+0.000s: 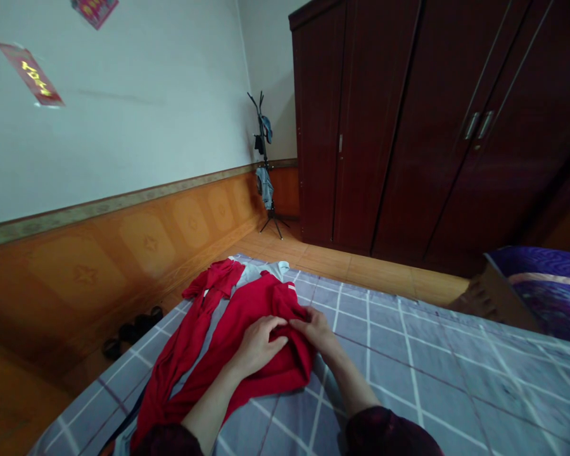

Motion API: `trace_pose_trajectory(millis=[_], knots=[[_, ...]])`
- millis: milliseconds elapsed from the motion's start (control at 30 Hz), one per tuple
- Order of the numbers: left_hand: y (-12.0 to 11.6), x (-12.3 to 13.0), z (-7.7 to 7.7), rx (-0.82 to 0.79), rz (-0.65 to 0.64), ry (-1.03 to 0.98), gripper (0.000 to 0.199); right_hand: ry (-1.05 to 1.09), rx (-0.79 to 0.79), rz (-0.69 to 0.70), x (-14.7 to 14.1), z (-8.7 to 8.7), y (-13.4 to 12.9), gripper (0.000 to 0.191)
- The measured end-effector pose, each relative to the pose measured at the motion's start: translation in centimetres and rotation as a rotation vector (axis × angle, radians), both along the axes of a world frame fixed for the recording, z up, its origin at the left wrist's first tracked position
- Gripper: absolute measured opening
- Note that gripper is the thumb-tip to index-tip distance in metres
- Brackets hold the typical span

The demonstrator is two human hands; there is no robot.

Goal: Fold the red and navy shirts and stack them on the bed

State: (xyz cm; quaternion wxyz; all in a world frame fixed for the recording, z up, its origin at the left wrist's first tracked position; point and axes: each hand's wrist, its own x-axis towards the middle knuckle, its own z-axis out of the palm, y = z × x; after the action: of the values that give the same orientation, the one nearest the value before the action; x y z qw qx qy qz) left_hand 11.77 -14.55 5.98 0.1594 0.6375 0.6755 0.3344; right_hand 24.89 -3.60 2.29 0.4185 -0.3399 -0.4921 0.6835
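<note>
A long-sleeved red garment (261, 301) with grey panels lies spread and partly bunched on the bed. My left hand (256, 347) rests on it, its fingers curled into the cloth and the thumb pointing towards my right hand. At the garment's right edge, my right hand (317, 330) has the gathered red fabric between thumb and fingers. The two hands are close together, almost meeting at the thumbs. Folds of cloth hide some of the fingertips. A grey piece (261, 272) of cloth shows at the garment's far end.
The bed has a grey checked sheet (389, 354). Dark shoes (133, 329) are on the floor by the left wall. A coat rack (265, 152) stands in the corner beside a dark red wardrobe (384, 126). Purple bedding (546, 278) lies at the right.
</note>
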Motion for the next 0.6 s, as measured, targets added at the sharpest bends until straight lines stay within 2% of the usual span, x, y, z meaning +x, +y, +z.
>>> trace_pose_trajectory(millis=[133,267,467,600], knots=[[0.5,-0.4,-0.5,0.050,0.099,-0.196,0.034,-0.018,0.023,0.030,0.2,0.6,0.0,0.016],[0.9,-1.1,-0.8,0.128,0.152,-0.281,0.044,0.076,-0.001,0.036,0.4,2.8,-0.5,0.026],[1.5,-1.8,-0.4,0.244,0.054,-0.264,0.063,0.241,-0.099,0.136,1.2,7.1,-2.1,0.036],[1.7,-0.8,1.2,0.255,-0.019,-0.291,0.057,0.365,-0.155,0.274,1.7,9.8,-3.5,0.033]])
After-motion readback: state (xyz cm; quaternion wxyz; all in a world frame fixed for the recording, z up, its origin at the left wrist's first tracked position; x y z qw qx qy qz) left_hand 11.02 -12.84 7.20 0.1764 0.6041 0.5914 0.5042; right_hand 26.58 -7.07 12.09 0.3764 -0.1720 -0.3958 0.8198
